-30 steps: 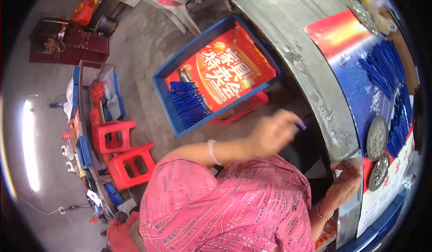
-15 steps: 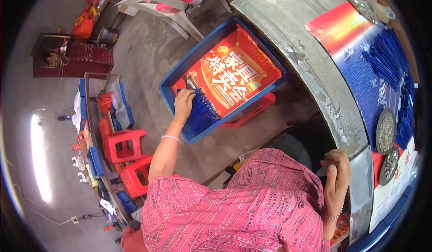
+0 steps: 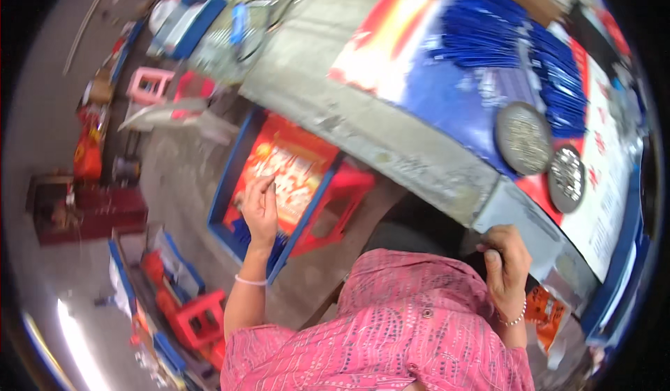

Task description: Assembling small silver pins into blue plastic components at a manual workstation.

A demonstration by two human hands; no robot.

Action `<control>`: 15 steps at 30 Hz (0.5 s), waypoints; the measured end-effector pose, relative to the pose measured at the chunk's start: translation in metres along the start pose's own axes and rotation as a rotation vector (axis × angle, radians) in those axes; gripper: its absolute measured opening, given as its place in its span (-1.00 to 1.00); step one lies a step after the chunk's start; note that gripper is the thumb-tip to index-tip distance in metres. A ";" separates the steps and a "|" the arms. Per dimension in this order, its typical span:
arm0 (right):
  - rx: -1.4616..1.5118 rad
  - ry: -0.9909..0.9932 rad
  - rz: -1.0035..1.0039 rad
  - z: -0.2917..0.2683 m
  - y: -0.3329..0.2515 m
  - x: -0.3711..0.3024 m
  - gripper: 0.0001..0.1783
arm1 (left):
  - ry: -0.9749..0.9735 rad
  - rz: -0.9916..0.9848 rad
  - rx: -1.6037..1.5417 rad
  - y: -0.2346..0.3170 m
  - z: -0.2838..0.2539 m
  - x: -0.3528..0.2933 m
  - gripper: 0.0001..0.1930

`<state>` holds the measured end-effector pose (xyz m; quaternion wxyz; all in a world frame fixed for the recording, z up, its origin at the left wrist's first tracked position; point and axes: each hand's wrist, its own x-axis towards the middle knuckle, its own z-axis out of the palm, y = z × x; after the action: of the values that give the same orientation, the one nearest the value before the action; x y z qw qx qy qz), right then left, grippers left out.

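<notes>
My left hand (image 3: 260, 213) is raised above a blue tray (image 3: 234, 175) lined with a red printed sheet (image 3: 286, 175). Its fingers are loosely stretched, and no object shows in them. Slender blue pieces (image 3: 241, 232) lie in the tray's near end, partly behind that hand and wrist. My right hand (image 3: 507, 262) is by the edge of the grey worktop (image 3: 307, 63), its fingers curled and the thumb against them. Whatever it holds, if anything, is hidden. Beyond it, a round dish (image 3: 523, 140) of small metal parts and a second dish (image 3: 567, 178) of shiny pieces stand on printed sheets.
Bundles of slender blue pieces (image 3: 481, 28) lie at the worktop's far side. A red stool (image 3: 335, 206) stands beside the tray. Another red stool (image 3: 200, 319), a pale chair (image 3: 181, 119) and a dark red cabinet (image 3: 91, 213) are to the left.
My left hand has lifted off the blue pieces in the tray. The view has turned toward the worktop, bringing more of it in. My right hand stays curled.
</notes>
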<state>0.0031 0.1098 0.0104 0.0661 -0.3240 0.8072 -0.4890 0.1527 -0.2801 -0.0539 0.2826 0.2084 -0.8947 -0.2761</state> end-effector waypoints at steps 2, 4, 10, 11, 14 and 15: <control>-0.026 0.096 0.048 -0.009 0.010 -0.010 -0.89 | -0.084 0.203 -0.033 0.048 0.030 0.023 -0.84; -0.135 0.295 0.018 -0.019 0.021 -0.019 -0.93 | -0.252 0.279 -0.249 0.098 0.064 0.046 -0.81; -0.159 0.682 0.098 -0.046 0.055 -0.073 -0.86 | -0.438 0.547 -0.366 0.185 0.163 0.114 -0.80; -0.124 0.764 0.111 -0.046 0.060 -0.079 -0.85 | -0.430 0.608 -0.349 0.193 0.179 0.125 -0.80; -0.085 0.882 0.154 -0.046 0.071 -0.085 -0.83 | -0.364 0.680 -0.272 0.209 0.222 0.154 -0.77; -0.077 0.892 0.150 -0.045 0.072 -0.083 -0.84 | -0.330 0.705 -0.225 0.213 0.236 0.162 -0.76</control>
<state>0.0166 0.2145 -0.0440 -0.2651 -0.0243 0.7957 -0.5441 -0.1622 -0.1148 -0.0228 0.2337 -0.1904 -0.9089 -0.2880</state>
